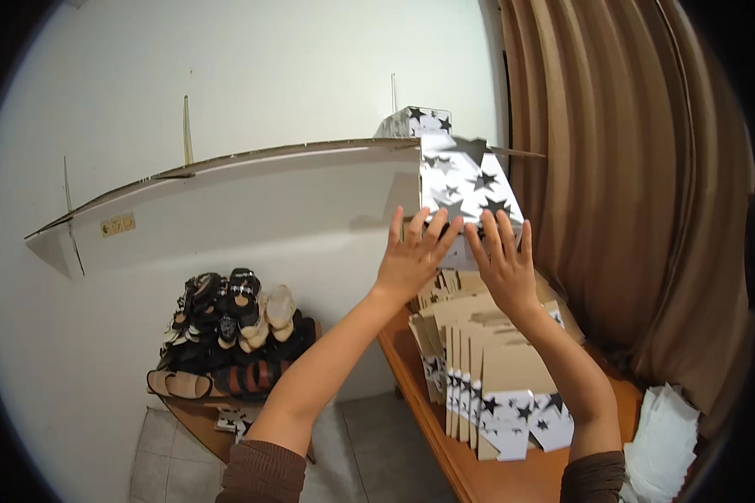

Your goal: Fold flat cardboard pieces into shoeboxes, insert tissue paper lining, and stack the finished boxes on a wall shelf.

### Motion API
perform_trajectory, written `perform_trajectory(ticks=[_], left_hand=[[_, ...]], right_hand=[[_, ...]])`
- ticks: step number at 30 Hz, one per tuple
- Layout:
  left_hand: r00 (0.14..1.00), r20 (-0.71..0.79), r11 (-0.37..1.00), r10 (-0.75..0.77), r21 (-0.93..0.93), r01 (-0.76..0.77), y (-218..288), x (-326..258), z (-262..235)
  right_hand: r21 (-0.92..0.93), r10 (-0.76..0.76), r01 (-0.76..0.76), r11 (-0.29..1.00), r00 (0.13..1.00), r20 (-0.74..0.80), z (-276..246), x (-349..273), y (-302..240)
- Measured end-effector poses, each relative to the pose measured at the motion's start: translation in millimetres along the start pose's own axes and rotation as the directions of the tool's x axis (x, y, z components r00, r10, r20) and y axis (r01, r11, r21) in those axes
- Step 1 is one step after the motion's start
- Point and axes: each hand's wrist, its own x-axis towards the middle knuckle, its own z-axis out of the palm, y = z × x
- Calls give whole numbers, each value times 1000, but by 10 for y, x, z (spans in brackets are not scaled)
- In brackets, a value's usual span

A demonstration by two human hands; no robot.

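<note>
A white cardboard box [466,178] with black and grey stars is raised in front of the right end of the wall shelf [294,152], overlapping its edge. My left hand [415,260] lies on the left part of the box's near edge, fingers spread over it. My right hand [505,260] grips the same edge farther right, its fingers also stretched. Both thumbs are hidden. Behind the raised box, a similar star-patterned box [419,121] stands on the shelf.
Below my hands, several flat cardboard pieces [505,412] with star prints stand on an orange-brown table [466,469]. Piled shoes [235,323] sit on a low stand at left. Brown curtains [612,159] hang at right, above white sheets or bags [664,444]. Wall sockets [117,225] are under the shelf.
</note>
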Motion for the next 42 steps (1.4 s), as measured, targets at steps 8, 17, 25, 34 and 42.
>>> perform_trajectory(ticks=[8,17,25,34,42], left_hand=[[969,-226,970,98,240,-42,-1352,797,933],[991,-102,960,90,272,-59,-2282,1864,1813],[995,94,974,19,225,-39,-2557,2155,2432],[984,176,996,-11,90,-5,-2674,2340,2734],[974,174,963,-145,-200,179,-2487,2234,2953]], right_hand=[[-96,142,-160,982,975,-172,1344,1271,-21],[160,265,-244,957,955,-130,2620,2404,344],[184,258,-269,945,963,82,3382,2680,433],[464,125,-263,846,943,308,3721,2804,697],[511,163,-360,780,906,390,3882,2791,804]])
